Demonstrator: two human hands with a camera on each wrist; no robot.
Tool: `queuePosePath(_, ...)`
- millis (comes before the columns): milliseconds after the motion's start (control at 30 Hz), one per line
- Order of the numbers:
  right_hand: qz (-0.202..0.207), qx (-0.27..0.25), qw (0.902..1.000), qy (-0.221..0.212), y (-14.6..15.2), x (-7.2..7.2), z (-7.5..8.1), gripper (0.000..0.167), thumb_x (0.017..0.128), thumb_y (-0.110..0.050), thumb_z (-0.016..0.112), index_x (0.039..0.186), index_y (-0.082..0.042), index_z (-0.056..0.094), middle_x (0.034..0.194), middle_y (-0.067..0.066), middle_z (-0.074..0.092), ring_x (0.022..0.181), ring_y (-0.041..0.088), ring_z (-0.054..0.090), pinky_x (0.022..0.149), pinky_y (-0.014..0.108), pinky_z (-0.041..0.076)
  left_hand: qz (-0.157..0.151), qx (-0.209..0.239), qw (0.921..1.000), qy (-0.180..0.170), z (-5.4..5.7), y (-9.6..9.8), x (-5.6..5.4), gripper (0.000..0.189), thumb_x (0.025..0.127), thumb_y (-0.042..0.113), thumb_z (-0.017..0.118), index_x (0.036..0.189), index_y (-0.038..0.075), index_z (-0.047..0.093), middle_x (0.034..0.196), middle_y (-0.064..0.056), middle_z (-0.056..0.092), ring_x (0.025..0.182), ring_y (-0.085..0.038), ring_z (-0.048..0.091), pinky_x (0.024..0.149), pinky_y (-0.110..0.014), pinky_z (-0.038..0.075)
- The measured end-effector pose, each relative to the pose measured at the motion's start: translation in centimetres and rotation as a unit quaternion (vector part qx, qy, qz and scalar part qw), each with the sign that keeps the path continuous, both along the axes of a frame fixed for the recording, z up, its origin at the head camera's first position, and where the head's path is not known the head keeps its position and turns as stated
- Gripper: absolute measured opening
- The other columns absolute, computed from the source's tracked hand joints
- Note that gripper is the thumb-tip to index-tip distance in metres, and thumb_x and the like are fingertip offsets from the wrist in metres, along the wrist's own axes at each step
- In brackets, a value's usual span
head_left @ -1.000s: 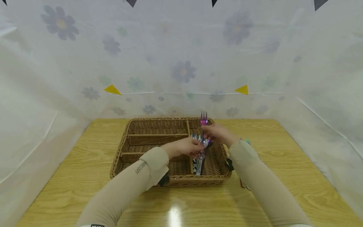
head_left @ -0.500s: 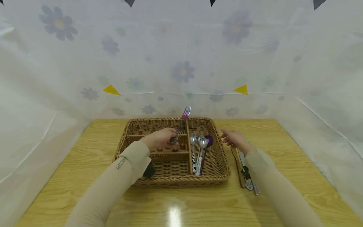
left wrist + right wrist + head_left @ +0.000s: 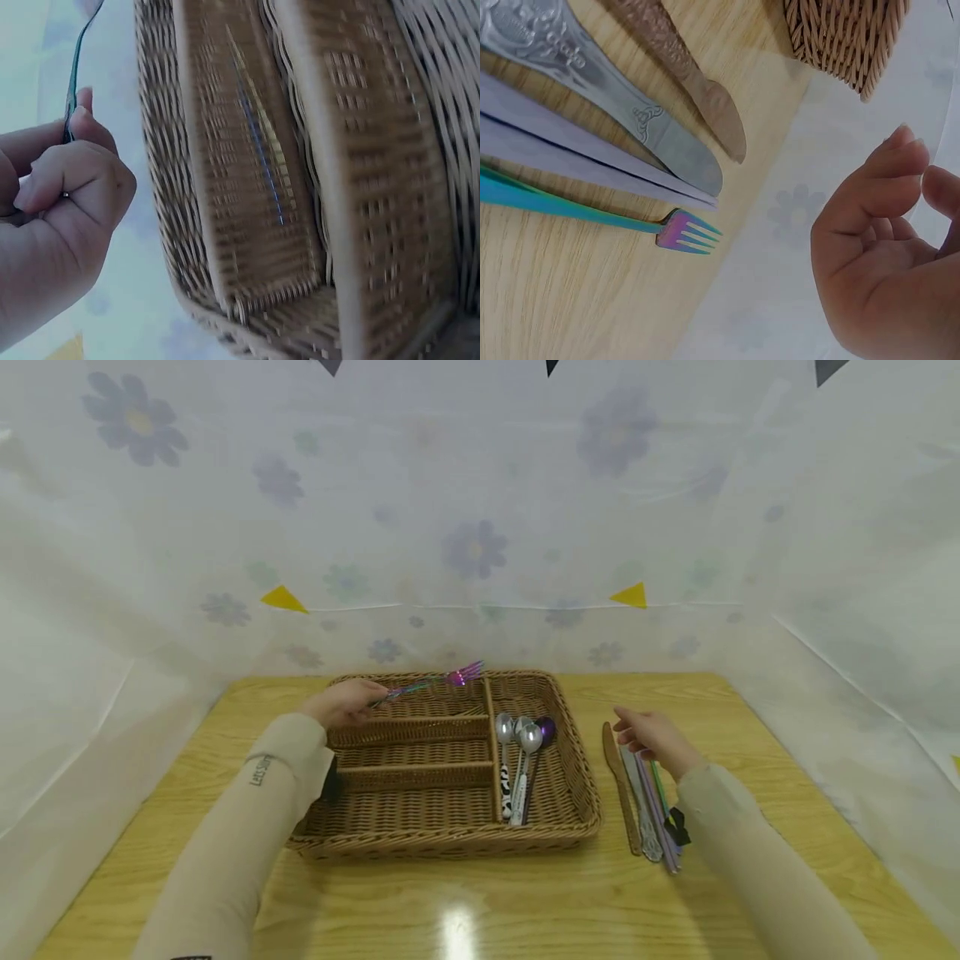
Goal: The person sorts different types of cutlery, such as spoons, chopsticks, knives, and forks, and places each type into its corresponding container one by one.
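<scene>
pink-tined fork (image 3: 456, 677) juts from the left hand (image 3: 343, 702) near the wicker tray (image 3: 450, 842).

I count four spoons (image 3: 531, 737) before me; two forks (image 3: 465, 674); two knives (image 3: 619, 781); two lilac chopsticks (image 3: 555, 121); one wicker basket (image 3: 450, 841) with four compartments (image 3: 420, 797); and my own two hands (image 3: 347, 702).

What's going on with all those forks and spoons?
Someone's left hand holds a shiny rainbow-coloured fork up by the far side of a wicker basket. The right hand holds nothing. Spoons lie together in the basket's right-hand section. Two knives, chopsticks and another fork lie on the table beside the basket.
</scene>
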State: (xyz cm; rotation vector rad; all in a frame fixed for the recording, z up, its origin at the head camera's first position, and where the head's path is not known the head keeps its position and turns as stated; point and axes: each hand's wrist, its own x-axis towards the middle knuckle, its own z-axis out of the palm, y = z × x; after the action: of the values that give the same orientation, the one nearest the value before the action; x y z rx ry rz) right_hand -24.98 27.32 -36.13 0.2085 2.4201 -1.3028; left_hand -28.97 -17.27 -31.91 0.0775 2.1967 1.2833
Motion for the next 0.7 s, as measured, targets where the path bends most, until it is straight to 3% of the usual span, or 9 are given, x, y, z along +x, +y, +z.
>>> queuePosePath(167,-0.003,0.0,1.0,0.0,0.2,0.1,-0.1,0.066,0.097,-0.054,0.032,0.125,0.003,0.049,0.078,-0.008,0.057,0.07,0.011,0.051,0.068,0.031,0.042,-0.022,-0.1,0.9946,0.018,-0.3,-1.3,-0.4,0.027,0.104,0.017,0.029,0.103,0.001,0.05,0.052,0.008,0.03,0.041,-0.003,0.022,0.049,-0.022,0.03)
queuePosePath(267,-0.005,0.002,1.0,-0.004,0.3,0.1,-0.3,0.067,0.097,-0.055,0.032,0.125,0.003,0.049,0.081,-0.006,0.058,0.071,0.012,0.051,0.069,0.032,0.041,-0.042,-0.133,0.9901,0.021,-0.6,-1.7,-0.5,0.026,0.104,0.018,0.028,0.097,0.002,0.048,0.049,0.009,0.028,0.041,-0.003,0.02,0.049,-0.022,0.029)
queuePosePath(367,-0.005,0.0,1.0,-0.008,0.4,0.2,-0.4,0.07,0.096,-0.057,0.033,0.126,0.004,0.049,0.084,-0.003,0.059,0.072,0.012,0.051,0.07,0.032,0.041,-0.062,-0.137,0.9884,0.024,-1.0,-2.0,-0.6,0.029,0.104,0.016,0.027,0.109,-0.003,0.048,0.048,0.008,0.025,0.041,-0.004,0.019,0.053,-0.024,0.03)
queuePosePath(500,-0.005,-0.002,1.0,-0.005,0.5,0.2,-0.5,0.07,0.096,-0.057,0.033,0.125,0.005,0.049,0.086,-0.001,0.059,0.072,0.013,0.051,0.069,0.031,0.041,-0.075,-0.142,0.9864,0.033,-1.4,-2.3,-0.6,0.041,0.103,0.014,0.027,0.136,-0.011,0.035,0.049,0.007,0.024,0.041,-0.003,0.019,0.053,-0.024,0.031)
queuePosePath(567,-0.006,0.0,1.0,-0.004,0.6,0.2,-0.6,0.069,0.096,-0.055,0.033,0.125,0.005,0.049,0.086,0.0,0.06,0.072,0.013,0.052,0.07,0.031,0.041,-0.074,-0.143,0.9862,0.038,-1.5,-2.3,-0.7,0.044,0.103,0.013,0.028,0.139,-0.012,0.03,0.06,0.004,0.041,0.041,-0.003,0.019,0.051,-0.023,0.03)
queuePosePath(700,-0.011,0.006,0.9999,-0.007,0.8,0.1,-0.8,0.066,0.098,-0.053,0.032,0.126,0.004,0.049,0.087,0.0,0.06,0.073,0.013,0.052,0.071,0.032,0.041,-0.073,-0.151,0.9852,0.037,-1.6,-2.0,-0.8,0.045,0.103,0.014,0.028,0.14,-0.012,0.03,0.059,0.003,0.042,0.039,-0.003,0.019,0.048,-0.023,0.03)
